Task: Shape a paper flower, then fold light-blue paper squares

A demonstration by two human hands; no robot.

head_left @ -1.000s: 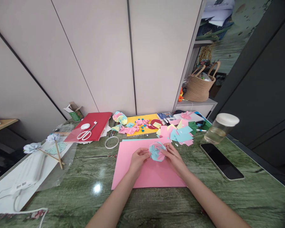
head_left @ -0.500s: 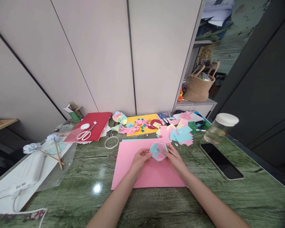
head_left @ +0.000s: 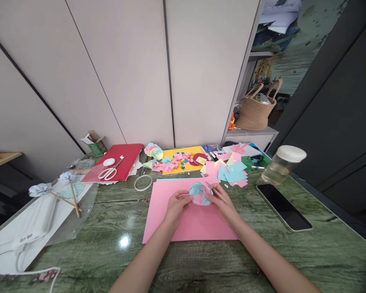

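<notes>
A round folded paper piece [head_left: 199, 193] in blue and pink is held between both hands, just above a large pink sheet [head_left: 192, 221] on the green marble table. My left hand [head_left: 176, 206] pinches its left side with closed fingers. Gripping its right side is my right hand [head_left: 222, 202], fingers curled round the edge. Part of the paper piece is hidden behind my fingers.
A pile of small pink and blue paper squares [head_left: 232, 172] lies beyond my right hand. A phone [head_left: 283, 206] and a lidded glass jar [head_left: 282, 164] are to the right. A tape ring [head_left: 143, 182], white scissors [head_left: 110, 171] on a red folder and paper flowers on sticks [head_left: 65, 191] are to the left.
The paper piece has been turned a little between my fingers and sits slightly lower and nearer the pink sheet. Both hands have kept their grip.
</notes>
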